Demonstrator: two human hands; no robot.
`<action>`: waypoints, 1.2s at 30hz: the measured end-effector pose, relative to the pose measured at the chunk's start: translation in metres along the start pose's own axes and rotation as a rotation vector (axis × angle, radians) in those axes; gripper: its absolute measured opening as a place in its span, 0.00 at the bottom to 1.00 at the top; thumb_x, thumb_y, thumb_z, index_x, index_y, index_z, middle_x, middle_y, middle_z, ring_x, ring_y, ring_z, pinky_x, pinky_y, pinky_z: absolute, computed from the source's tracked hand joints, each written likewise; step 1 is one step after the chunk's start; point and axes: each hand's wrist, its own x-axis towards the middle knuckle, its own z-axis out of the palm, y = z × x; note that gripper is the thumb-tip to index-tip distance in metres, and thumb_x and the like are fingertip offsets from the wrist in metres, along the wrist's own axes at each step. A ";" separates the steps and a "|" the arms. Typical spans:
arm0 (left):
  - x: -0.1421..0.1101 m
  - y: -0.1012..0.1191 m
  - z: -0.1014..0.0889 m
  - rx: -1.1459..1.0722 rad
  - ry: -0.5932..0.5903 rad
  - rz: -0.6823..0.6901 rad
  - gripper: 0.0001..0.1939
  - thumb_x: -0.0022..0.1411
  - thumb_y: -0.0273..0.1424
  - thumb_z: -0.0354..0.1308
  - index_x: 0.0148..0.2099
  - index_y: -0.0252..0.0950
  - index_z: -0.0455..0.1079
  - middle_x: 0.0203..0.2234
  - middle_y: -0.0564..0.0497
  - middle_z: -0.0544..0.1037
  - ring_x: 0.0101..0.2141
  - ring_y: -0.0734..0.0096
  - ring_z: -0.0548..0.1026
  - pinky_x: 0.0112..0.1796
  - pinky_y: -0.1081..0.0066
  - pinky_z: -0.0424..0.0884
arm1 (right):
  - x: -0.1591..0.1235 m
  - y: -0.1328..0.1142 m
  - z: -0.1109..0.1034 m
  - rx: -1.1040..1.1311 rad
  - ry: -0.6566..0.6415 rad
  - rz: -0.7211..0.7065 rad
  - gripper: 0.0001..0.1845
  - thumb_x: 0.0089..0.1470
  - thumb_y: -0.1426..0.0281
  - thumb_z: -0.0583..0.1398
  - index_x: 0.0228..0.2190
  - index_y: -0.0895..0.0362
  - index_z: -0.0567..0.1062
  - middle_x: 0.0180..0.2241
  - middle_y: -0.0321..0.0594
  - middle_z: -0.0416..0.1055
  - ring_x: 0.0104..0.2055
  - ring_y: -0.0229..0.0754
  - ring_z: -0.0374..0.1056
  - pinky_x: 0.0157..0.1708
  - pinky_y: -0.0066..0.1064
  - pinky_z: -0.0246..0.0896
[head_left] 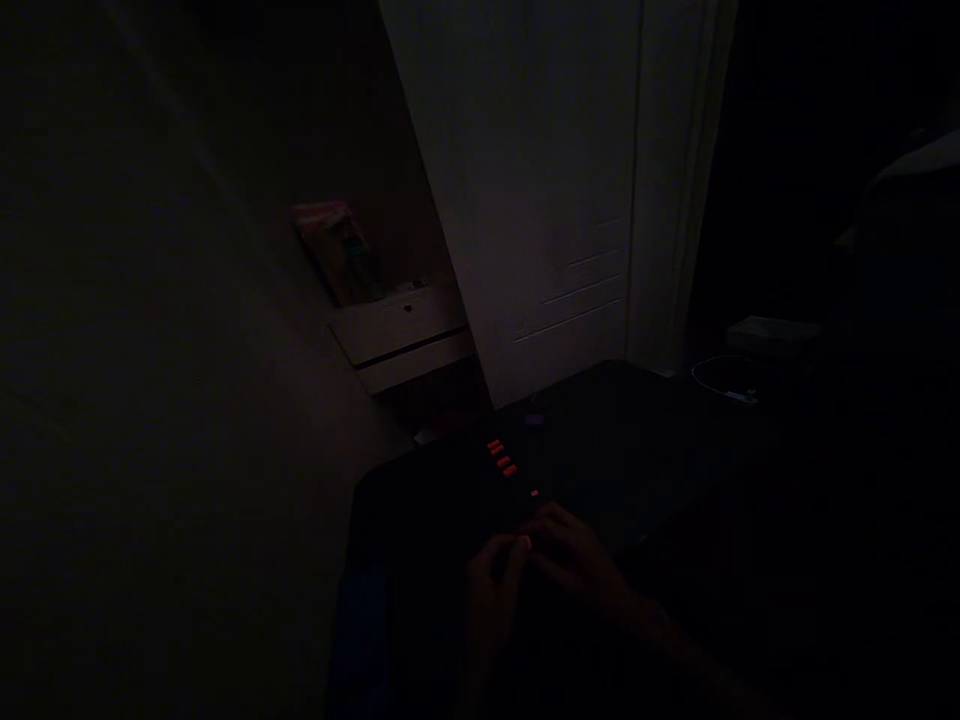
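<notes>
The room is very dark. My left hand [493,578] is closed in a pinch above the dark table [630,440]. Close against it, my right hand [574,560] has its fingers bent inward, and the fingertips of both meet. A small reddish spot shows where they meet, but what they hold is too dark to name. Just beyond the fingers lies a tiny bright red piece [534,493]. Farther off, several short red bars [503,462] lie in a slanting row on the table.
A small purplish object [534,421] lies near the table's far edge. A pale cable [705,375] and a box [774,335] are at the right. Behind the table stand a white door [540,200] and a drawer unit [409,325]. Something blue [362,630] is at lower left.
</notes>
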 end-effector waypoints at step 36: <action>0.002 0.001 0.001 0.017 0.030 -0.001 0.23 0.57 0.52 0.63 0.36 0.35 0.80 0.32 0.43 0.85 0.35 0.53 0.82 0.38 0.61 0.78 | -0.005 0.002 0.005 -0.191 -0.006 -0.126 0.18 0.61 0.74 0.60 0.52 0.51 0.77 0.45 0.44 0.72 0.44 0.44 0.74 0.42 0.33 0.72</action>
